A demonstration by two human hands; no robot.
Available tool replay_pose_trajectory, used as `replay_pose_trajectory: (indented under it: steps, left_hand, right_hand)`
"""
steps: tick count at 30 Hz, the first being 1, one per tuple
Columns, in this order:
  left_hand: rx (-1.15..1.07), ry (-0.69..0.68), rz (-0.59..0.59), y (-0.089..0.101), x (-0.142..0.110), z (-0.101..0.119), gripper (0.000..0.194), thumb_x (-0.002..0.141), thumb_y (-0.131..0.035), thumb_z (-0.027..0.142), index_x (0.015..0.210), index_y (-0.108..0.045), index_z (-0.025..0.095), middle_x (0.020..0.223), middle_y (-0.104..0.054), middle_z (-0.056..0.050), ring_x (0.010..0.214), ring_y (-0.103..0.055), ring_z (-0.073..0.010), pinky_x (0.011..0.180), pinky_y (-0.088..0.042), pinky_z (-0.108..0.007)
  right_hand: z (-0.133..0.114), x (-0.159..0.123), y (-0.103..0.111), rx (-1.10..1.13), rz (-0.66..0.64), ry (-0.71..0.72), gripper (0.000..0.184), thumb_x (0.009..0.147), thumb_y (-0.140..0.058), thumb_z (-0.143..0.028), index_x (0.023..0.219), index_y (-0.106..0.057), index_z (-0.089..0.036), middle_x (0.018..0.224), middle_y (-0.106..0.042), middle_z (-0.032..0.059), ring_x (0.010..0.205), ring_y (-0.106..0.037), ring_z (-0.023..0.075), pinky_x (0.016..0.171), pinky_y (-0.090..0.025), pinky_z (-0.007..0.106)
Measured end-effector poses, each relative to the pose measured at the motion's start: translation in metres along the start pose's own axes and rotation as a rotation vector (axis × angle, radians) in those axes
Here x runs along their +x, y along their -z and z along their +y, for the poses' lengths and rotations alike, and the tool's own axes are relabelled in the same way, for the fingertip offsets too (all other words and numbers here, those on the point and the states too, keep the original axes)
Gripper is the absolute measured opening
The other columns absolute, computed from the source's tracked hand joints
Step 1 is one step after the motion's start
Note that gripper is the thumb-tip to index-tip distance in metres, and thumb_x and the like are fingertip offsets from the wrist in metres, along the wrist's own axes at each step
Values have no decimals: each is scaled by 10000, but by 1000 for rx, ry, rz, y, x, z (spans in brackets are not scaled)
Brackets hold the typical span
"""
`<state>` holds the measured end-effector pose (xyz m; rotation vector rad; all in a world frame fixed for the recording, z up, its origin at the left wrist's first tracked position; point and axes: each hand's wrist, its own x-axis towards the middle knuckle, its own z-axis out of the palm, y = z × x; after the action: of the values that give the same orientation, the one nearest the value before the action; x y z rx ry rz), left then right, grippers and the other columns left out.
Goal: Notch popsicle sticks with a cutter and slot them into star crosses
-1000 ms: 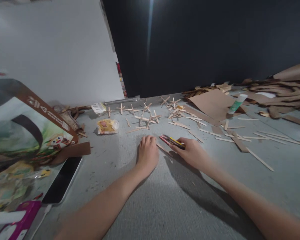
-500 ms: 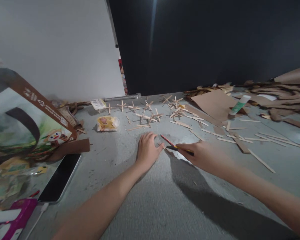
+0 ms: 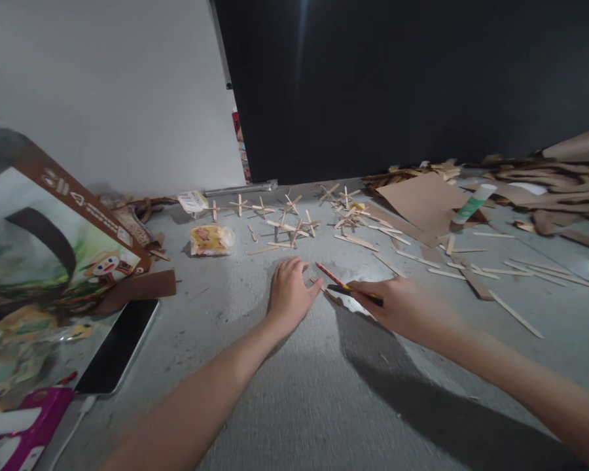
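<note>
Near the middle of the table, my left hand (image 3: pixel 292 294) rests on the surface with its fingers curled. Its thumb and fingers pinch a small wooden stick (image 3: pixel 326 292), most of which is hidden. Just to the right, my right hand (image 3: pixel 392 301) is closed around a slim black-and-yellow craft knife (image 3: pixel 342 290); its exact form is hard to make out. A thin red pencil-like rod (image 3: pixel 328 272) also sticks out of that hand, pointing up and left. The black tip lies close to my left thumb, over the stick.
Several crossed-stick pieces (image 3: pixel 292 226) stand beyond my hands. Loose wooden sticks (image 3: pixel 515 314), cardboard (image 3: pixel 415 201) and a glue stick (image 3: pixel 474 204) lie to the right. At left are a wrapped snack (image 3: pixel 211 241), a phone (image 3: pixel 120 347), a purple-and-white device (image 3: pixel 39 418) and a printed box (image 3: pixel 103 222).
Both hands hold nearly the same pose and place. The black-and-yellow craft knife has shifted very slightly to the right; the view has tilted a little.
</note>
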<state>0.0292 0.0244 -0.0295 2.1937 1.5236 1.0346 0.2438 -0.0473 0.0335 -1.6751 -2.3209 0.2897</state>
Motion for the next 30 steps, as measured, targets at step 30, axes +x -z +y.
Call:
replay_pose_trajectory:
  steps: [30]
  left_hand:
    - [60,26,3,2,1,5,280,805,-863,227,1038,-721,166,1183,-721,-145,1221,-631,-311,1114,-439,-463]
  right_hand:
    - [-31,15,21,-381,-259,44,297,987,-488,-118,1067,-769,-173,812,-732,121,691,-693,219,564,-263,289]
